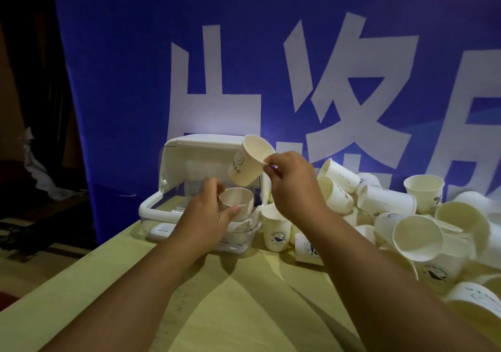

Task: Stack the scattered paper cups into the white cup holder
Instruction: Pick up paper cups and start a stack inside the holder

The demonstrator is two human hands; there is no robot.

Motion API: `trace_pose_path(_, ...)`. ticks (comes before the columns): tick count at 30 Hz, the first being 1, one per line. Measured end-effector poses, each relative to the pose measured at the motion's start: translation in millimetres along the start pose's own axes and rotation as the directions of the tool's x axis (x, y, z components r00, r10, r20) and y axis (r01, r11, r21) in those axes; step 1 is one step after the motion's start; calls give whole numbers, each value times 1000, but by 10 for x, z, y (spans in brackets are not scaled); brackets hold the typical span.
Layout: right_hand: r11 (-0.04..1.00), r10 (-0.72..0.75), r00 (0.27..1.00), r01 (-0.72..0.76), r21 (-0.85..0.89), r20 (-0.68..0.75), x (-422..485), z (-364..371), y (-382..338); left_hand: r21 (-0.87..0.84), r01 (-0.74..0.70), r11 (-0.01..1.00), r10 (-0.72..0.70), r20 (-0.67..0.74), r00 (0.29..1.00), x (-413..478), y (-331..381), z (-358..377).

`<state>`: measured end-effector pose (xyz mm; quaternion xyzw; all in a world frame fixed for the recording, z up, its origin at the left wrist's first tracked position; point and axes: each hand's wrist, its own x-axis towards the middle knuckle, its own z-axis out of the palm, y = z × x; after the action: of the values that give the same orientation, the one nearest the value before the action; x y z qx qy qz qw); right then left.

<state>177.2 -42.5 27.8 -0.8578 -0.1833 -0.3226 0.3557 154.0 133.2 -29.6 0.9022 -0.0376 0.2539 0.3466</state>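
The white cup holder point(173, 161) stands at the table's far left with its clear lid raised. Inside it rises a stack of nested paper cups point(238, 197), and my left hand point(210, 210) curls around the top of that stack. My right hand point(287, 180) pinches the rim of a single paper cup point(248, 161), tilted mouth up and to the right, just above and right of the stack. A heap of scattered paper cups point(406, 216) lies on the table's right side, some upright, most tipped over.
A blue banner point(135, 66) with large white characters hangs right behind the table. The pale wooden table point(217, 297) has its left edge running diagonally toward me. Dark floor and crumpled cloth point(35, 167) lie off to the left.
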Motion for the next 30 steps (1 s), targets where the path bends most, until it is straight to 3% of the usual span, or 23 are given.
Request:
trace_pose_path(3, 992, -76, 992, 85, -88, 105, -63, 63, 17, -96, 9, 995, -13, -39, 999, -5, -27, 5)
trace_pose_path(8, 962, -130, 955, 186, -198, 267, -150, 171, -3, 29, -109, 994, 110, -37, 993, -27, -23, 13)
trace_pose_path(11, 994, -80, 974, 95, -61, 213, -179, 237, 2, 146, -147, 978, 149, -5, 989, -38, -20, 18)
trace_pose_path(14, 998, 7, 982, -17, 54, 189, -182, 241, 44, 152, -149, 977, 151, -4, 988, -27, -50, 27)
trace_pose_path(17, 995, -22, 987, 7, 97, 159, -217, 272, 88, 130, -119, 984, 126, -45, 991, 12, -91, 48)
trace_pose_path(26, 996, 17, 942, 14, -88, 334, -213, 331, 178, 181, -46, 982, 56, -54, 997, -16, -11, 67)
trace_pose_path(30, 984, 126, 969, -95, -152, 212, -23, 109, 328, 356, -84, 930, 131, -109, 985, -67, 2, 117)
